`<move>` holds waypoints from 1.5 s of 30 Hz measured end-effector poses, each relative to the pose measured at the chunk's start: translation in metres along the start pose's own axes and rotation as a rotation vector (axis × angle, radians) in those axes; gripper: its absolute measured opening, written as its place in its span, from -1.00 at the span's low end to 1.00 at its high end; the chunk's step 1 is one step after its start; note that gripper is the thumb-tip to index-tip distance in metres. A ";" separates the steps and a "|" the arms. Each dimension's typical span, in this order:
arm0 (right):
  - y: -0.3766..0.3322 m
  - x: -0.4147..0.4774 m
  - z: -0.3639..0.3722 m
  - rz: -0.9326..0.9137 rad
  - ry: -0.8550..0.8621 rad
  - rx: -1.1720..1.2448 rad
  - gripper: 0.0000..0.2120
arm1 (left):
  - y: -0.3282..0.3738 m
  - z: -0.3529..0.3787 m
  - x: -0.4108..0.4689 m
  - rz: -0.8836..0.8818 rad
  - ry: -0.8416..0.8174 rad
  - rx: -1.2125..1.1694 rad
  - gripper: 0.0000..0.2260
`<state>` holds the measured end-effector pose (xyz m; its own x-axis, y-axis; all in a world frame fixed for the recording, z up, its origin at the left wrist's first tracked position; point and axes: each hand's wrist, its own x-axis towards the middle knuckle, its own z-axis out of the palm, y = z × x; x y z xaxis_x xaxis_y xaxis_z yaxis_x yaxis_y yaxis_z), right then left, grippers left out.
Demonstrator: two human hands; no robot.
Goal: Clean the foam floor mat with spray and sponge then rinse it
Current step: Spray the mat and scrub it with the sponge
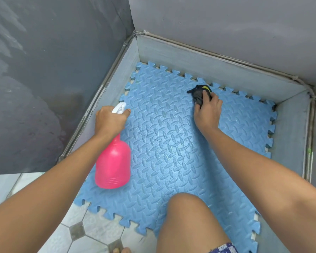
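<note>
Head camera, looking down: at the left of the frame, the left hand (pixel 110 121) was wrapped round the neck of the pink spray bottle (pixel 113 163), one fingertip reaching past its white trigger head (pixel 119 107), which pointed toward the upper middle. The blue foam mat (pixel 171 161) lay flat across the centre, tucked into a grey-walled corner, its near edge over the patterned tile floor (pixel 80 234) at lower left. At upper right, the right hand (pixel 207 114) clutched a dark sponge (pixel 199 93) with a yellow edge, pressing it on the mat close to the far toothed border.

Watching from my remote seat, I judged this to be the scrubbing step. To do it well, I would wet the patch ahead of the sponge with a short burst, then scrub in firm, overlapping strokes, working into the notched edges and holding the bottle clear of the scrubbing hand. Thin dark lines crossed mid-mat; I could not tell marks from hairs.

My count: one bottle, one sponge, one mat, two hands, one bare knee (pixel 186 216) at lower centre.
</note>
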<state>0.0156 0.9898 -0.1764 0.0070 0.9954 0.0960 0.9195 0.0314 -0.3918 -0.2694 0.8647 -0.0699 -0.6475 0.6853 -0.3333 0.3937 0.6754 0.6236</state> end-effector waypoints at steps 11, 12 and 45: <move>-0.125 -0.045 0.057 -1.286 -0.341 0.083 -0.54 | -0.026 -0.039 -0.003 0.090 -0.015 -0.006 -0.93; -0.129 -0.026 0.060 -1.352 -0.342 0.074 -0.55 | -0.027 -0.040 -0.004 0.078 -0.017 -0.051 -0.90; 0.093 0.012 -0.052 0.207 -0.114 -0.286 -0.49 | 0.016 -0.003 -0.006 0.016 -0.260 -0.285 -0.73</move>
<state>0.1217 1.0003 -0.1639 0.1753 0.9822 -0.0677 0.9760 -0.1824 -0.1190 -0.2612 0.8706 -0.0554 -0.4412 0.7661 -0.4674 0.1812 0.5861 0.7897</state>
